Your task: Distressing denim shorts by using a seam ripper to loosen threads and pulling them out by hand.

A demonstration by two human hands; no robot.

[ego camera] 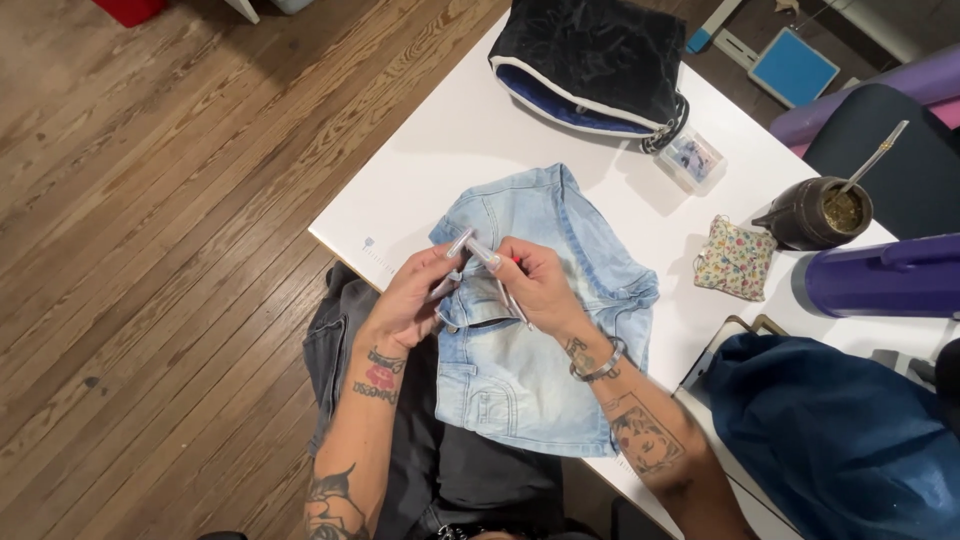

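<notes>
Pale blue denim garment (540, 330): on the white table (440, 150), hanging over its near edge; long axis toward the person. Left hand (415, 295) and right hand (535, 285) equally near, both pinching its upper fold; perhaps a needle between. Floral fabric pouch (735, 258) lies right.

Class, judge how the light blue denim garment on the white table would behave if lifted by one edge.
The light blue denim garment would probably flop and sag, since it already drapes over the white table edge. It looks fairly light. It is unlikely to slide freely, as both the left hand and right hand pinch it.
</notes>
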